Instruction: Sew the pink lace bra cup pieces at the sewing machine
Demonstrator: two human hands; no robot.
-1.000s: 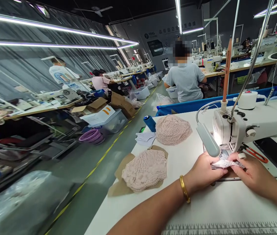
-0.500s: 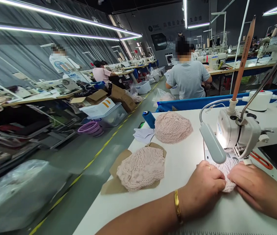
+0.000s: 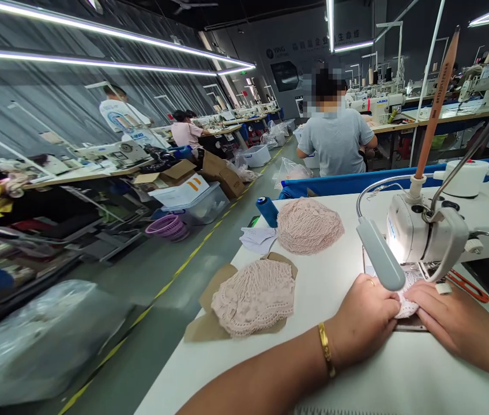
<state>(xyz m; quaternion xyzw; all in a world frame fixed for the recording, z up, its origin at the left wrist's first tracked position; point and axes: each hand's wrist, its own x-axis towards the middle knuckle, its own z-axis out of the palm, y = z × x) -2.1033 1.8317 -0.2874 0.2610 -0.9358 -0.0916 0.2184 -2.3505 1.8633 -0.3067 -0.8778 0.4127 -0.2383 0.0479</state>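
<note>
A small pale lace piece (image 3: 407,308) lies at the needle area of the white sewing machine (image 3: 413,230). My left hand (image 3: 368,317) grips its left edge, thumb and fingers closed. My right hand (image 3: 452,314) presses on its right side, fingers together over the lace. A grey lamp head (image 3: 380,253) on the machine hides part of the cloth. To the left on the white table, a pile of pink lace pieces (image 3: 255,297) rests on brown card (image 3: 201,328). Behind it sits a second lace pile (image 3: 310,226).
A blue thread cone (image 3: 267,211) stands beside white paper pieces (image 3: 258,239). Orange snips (image 3: 468,285) lie right of the needle. A pencil (image 3: 438,104) stands upright on the machine. One co-worker (image 3: 335,138) sits ahead; a purple basket (image 3: 167,228) is on the floor.
Both hands have pushed the lace farther under the machine, so less of it shows in front. The view has shifted slightly, moving the scene a little to the right.
</note>
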